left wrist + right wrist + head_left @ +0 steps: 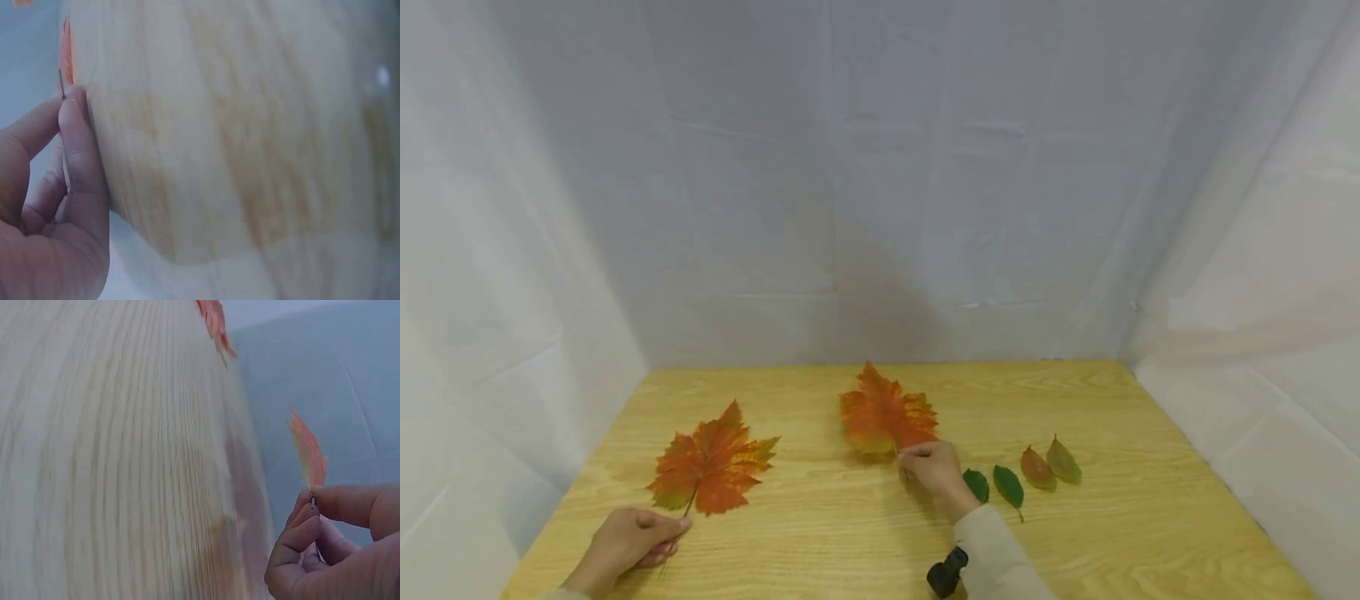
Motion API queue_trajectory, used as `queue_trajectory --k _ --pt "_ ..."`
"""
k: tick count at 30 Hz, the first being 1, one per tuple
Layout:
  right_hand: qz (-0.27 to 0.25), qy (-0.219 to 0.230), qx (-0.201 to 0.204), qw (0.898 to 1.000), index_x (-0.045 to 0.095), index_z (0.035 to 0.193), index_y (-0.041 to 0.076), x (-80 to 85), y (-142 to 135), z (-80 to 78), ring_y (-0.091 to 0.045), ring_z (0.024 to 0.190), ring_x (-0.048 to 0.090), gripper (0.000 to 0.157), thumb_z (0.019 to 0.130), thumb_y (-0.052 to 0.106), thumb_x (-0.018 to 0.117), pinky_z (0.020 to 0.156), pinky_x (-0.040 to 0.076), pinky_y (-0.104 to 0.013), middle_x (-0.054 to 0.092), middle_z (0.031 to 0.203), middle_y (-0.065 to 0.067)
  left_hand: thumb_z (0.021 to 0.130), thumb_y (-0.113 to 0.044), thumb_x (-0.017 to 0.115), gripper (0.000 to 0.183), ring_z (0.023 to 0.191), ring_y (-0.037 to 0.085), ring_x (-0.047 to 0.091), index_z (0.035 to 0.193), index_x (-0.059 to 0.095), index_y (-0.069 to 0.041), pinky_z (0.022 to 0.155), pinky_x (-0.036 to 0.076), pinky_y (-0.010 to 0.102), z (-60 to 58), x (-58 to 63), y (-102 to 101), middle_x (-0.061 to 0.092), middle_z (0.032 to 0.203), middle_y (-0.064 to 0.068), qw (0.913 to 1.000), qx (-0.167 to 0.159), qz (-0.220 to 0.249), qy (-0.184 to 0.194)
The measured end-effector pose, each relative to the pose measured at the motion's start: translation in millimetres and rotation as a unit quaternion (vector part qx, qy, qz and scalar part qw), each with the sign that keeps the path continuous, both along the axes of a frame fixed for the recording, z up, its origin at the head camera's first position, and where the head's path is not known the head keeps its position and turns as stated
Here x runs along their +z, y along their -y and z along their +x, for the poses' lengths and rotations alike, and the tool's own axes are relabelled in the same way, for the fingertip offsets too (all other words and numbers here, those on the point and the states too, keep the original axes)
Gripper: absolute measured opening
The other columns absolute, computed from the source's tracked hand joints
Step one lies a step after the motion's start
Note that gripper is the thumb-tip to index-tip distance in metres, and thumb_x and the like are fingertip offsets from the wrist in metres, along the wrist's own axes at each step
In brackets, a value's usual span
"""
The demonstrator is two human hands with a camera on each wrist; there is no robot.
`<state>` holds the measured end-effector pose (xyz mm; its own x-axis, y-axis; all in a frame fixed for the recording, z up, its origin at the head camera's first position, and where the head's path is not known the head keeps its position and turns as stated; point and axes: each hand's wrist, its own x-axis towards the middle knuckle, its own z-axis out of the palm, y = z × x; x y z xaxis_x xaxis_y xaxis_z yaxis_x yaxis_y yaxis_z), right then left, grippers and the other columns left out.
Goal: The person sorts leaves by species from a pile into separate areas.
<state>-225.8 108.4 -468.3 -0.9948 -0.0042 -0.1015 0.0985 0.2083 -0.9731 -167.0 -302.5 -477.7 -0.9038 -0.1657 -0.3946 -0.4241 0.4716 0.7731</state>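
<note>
In the head view my left hand [632,542] pinches the thin stem of an orange-red maple leaf [715,462] at the table's left side. The same stem shows between thumb and finger of the left hand [62,169] in the left wrist view. My right hand [934,471] pinches a second orange-red maple leaf [880,408] by its stem near the middle of the table. Seen edge-on in the right wrist view, this leaf [309,453] stands above the fingertips, clear of the wood. Both leaves have yellow-green edges.
Right of my right hand lie two green leaves [1008,486], the nearer one partly covered by the wrist. Beyond them lie a reddish-brown leaf [1037,469] and a yellow-green leaf [1063,461]. White sheeting [760,208] surrounds the wooden table [805,542] at back and sides.
</note>
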Motion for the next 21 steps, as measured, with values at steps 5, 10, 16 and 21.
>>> queue_trajectory --k 5,10,16,21 --pt "-0.048 0.01 0.029 0.998 0.068 0.106 -0.011 1.6 19 2.7 -0.017 0.073 0.061 0.022 0.091 0.004 0.063 0.063 0.052 -0.03 0.069 0.095 -0.017 0.083 -0.03 0.075 0.032 0.057 0.01 0.063 0.087 0.074 0.001 0.058 0.056 0.025 0.1 0.3 0 0.067 0.066 0.003 1.0 -0.001 -0.003 0.001" --pt "-0.096 0.037 0.048 0.994 0.068 0.099 -0.013 -3.7 48 6.6 -0.01 0.06 0.052 0.019 0.091 0.003 0.063 0.055 0.045 -0.022 0.067 0.08 -0.01 0.083 -0.03 0.075 0.031 0.057 0.01 0.063 0.087 0.074 0.001 0.057 0.056 0.025 0.6 0.7 -1 0.067 0.066 0.003 1.0 0.001 -0.002 0.0" --pt "-0.128 0.095 0.055 0.986 0.07 0.094 -0.012 -12.6 78 18.9 -0.007 0.059 0.057 0.012 0.086 -0.005 0.066 0.054 0.05 -0.019 0.07 0.083 -0.011 0.082 -0.031 0.076 0.033 0.058 0.01 0.063 0.088 0.073 0.001 0.058 0.056 0.025 0.0 -0.7 0 0.068 0.067 0.003 1.0 0.003 0.002 -0.001" --pt "-0.131 0.123 0.05 0.983 0.071 0.092 -0.011 -21.2 89 28.2 -0.007 0.058 0.062 0.01 0.082 -0.008 0.068 0.058 0.056 -0.022 0.071 0.082 -0.014 0.082 -0.032 0.076 0.034 0.058 0.009 0.064 0.088 0.073 0.001 0.058 0.056 0.025 -0.5 -1.9 1 0.068 0.067 0.003 1.0 0.003 0.009 -0.001"
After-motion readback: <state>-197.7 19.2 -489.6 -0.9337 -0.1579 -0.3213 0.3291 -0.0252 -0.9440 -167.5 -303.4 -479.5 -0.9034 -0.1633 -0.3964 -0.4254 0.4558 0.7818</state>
